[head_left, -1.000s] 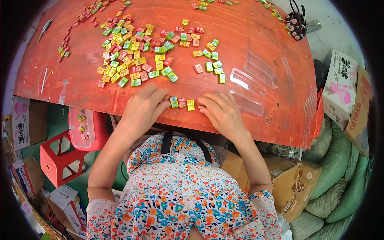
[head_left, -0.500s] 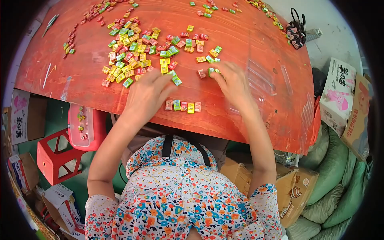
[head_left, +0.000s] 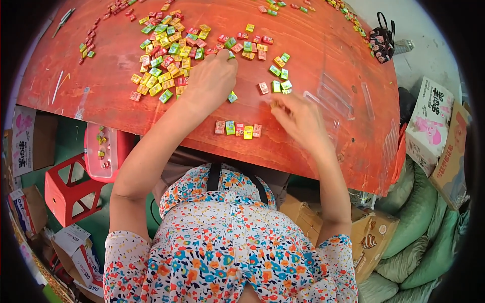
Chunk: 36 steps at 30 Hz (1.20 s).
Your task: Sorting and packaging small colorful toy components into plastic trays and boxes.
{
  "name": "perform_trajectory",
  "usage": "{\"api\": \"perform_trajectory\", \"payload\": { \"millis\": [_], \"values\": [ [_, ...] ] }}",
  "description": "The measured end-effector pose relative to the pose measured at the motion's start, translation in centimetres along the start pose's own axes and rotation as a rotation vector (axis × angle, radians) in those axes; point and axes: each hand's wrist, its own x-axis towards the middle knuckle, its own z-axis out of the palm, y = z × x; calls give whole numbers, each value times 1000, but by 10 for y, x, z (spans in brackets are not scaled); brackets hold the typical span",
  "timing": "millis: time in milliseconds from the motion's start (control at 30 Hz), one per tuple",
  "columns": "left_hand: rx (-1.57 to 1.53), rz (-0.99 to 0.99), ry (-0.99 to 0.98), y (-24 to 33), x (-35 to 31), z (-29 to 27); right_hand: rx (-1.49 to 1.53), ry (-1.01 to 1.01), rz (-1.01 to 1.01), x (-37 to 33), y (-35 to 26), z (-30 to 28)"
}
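Head view: looking straight down on a red table [head_left: 108,91], with a pile of small boxes [head_left: 174,49] in the upper left. Up at the pile's right side with the left hand [head_left: 209,81], fingers curled down, a green box [head_left: 231,54] right at the fingertips; grasped or merely touched, can't tell. Across to the right hand [head_left: 303,118]: fingers bent in towards the thumb, just below a loose group [head_left: 276,86], near the clear trays [head_left: 337,95]. Something yellowish at the tips, too blurred to call, so can't tell whether gripping or free. And down in front, near the table's front edge, a row [head_left: 239,130] of five boxes, pink, green, red, yellow, pink, slim gaps between, yellow sitting slightly low.

Now for the danger spots! Could easily clip the row with a wrist, if brought back too low, and spoil the spacing or tip a box over the edge. Could nudge the stray box [head_left: 232,96] just beside the heel of the left hand, too. Up at the pile, might drag neighbours along, packed so tightly. On the right, might knock the loose group with a knuckle, being so close.
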Motion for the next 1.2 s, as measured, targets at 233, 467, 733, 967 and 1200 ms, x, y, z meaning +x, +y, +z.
{"api": "perform_trajectory", "payload": {
  "millis": [233,467,733,967,1200],
  "values": [
    [-322,-114,32,10,-46,-40,69,36,196,-49,-16,16],
    [-509,-246,-94,17,-103,-47,77,-15,85,-50,-13,8],
    [-609,-157,-207,15,-101,-59,44,-90,17,-47,-19,19],
    [-477,39,-156,18,-93,-33,30,-2,-47,-39,-29,40],
    [-505,-9,-128,47,-81,-30,-44,204,-91,-59,-17,27]
  ]
}}
